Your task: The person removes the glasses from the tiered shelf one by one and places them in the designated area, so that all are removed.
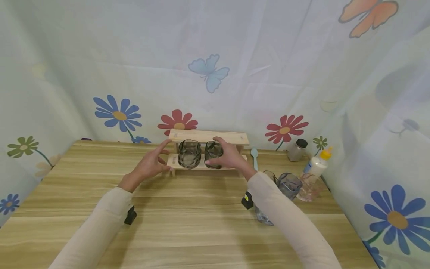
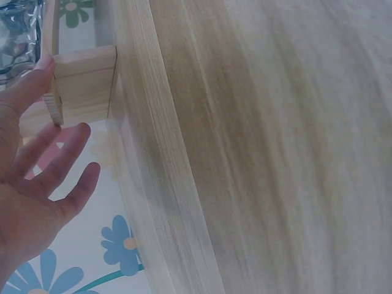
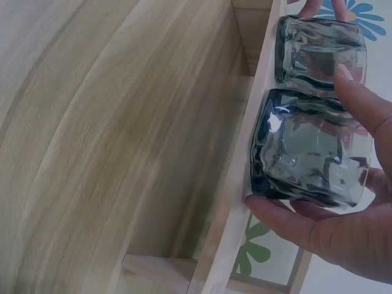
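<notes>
A two-tier wooden rack [image 1: 235, 138] stands at the back of the table. Two smoky grey, wavy-sided drinking glasses are side by side on its lower tier: the left glass [image 1: 189, 154] and the right glass [image 1: 211, 150]. My right hand [image 1: 230, 155] holds the right glass between thumb and fingers; the right wrist view shows this glass [image 3: 312, 150] close to the other glass [image 3: 321, 55]. At the rack's left end is my left hand [image 1: 150, 163], its thumb and index finger pinching the lower board's end [image 2: 54, 110]. Its remaining fingers are spread off the wood.
On the right, a grey-blue glass [image 1: 289, 185], a pink glass [image 1: 310, 188] and a clear bluish glass [image 1: 263, 217] stand near my right sleeve, which partly covers some. Behind them are a light blue spoon [image 1: 255, 158], a black-lidded jar [image 1: 297, 150] and a yellow-capped white bottle [image 1: 316, 164].
</notes>
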A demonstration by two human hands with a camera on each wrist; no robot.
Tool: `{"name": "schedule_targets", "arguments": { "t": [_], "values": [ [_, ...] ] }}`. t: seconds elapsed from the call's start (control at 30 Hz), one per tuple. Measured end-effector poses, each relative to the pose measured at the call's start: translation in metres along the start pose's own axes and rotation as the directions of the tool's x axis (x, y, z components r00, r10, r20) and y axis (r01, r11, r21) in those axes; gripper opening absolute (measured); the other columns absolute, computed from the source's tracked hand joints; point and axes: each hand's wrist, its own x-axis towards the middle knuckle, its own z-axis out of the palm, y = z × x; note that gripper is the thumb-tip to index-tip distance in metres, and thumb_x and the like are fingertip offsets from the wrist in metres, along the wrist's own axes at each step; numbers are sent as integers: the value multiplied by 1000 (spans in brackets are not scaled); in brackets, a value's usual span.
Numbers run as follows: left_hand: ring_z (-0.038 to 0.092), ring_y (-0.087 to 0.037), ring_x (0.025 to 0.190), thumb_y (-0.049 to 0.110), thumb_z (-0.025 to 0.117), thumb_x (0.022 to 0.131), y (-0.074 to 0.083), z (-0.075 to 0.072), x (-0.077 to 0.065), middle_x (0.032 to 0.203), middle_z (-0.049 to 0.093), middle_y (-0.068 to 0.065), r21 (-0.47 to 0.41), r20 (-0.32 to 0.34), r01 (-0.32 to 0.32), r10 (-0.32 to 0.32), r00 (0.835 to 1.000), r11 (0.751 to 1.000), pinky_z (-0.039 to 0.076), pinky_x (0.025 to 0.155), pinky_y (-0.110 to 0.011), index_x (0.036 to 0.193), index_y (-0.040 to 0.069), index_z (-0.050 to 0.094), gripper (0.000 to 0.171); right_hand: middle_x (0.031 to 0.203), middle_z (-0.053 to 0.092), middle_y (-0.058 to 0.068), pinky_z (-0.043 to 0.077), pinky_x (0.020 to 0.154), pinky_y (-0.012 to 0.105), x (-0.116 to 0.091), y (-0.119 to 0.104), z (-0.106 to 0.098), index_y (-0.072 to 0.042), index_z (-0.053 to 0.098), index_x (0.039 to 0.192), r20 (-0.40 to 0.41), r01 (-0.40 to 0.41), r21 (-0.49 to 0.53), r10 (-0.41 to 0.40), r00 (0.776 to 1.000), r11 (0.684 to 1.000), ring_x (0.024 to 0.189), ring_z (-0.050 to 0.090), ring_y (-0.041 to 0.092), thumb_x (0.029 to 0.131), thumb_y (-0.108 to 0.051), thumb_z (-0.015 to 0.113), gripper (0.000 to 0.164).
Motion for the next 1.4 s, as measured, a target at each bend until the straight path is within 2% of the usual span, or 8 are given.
{"name": "schedule_targets", "arguments": {
  "t": [0.5, 1.0, 1.4],
  "values": [
    [71, -37, 99, 19, 85, 80, 0, -2, 1, 140, 57, -24, 17, 1, 3, -3, 1000, 1000, 56, 83, -53, 161, 28, 15, 108, 154, 43, 19, 43, 109, 53, 10, 0, 10, -20, 30, 156, -49, -22, -10, 21, 999, 1000, 140, 44, 37, 81, -32, 85, 94],
    [71, -37, 98, 17, 86, 80, 2, -2, 1, 139, 57, -25, 14, 6, -1, 1, 1000, 1000, 57, 81, -51, 161, 26, 16, 107, 145, 51, 20, 47, 102, 55, 7, -1, 12, -20, 38, 152, -113, -33, -28, 30, 993, 999, 133, 49, 39, 80, -31, 85, 86],
    [71, -38, 99, 17, 85, 80, 3, -1, -1, 140, 57, -26, 14, 8, 10, -10, 1000, 1000, 57, 82, -52, 161, 26, 16, 107, 145, 47, 23, 46, 102, 57, -10, -2, -4, -21, 39, 152, -117, -36, 16, 38, 992, 999, 133, 47, 41, 79, -30, 86, 87]
  ]
}}
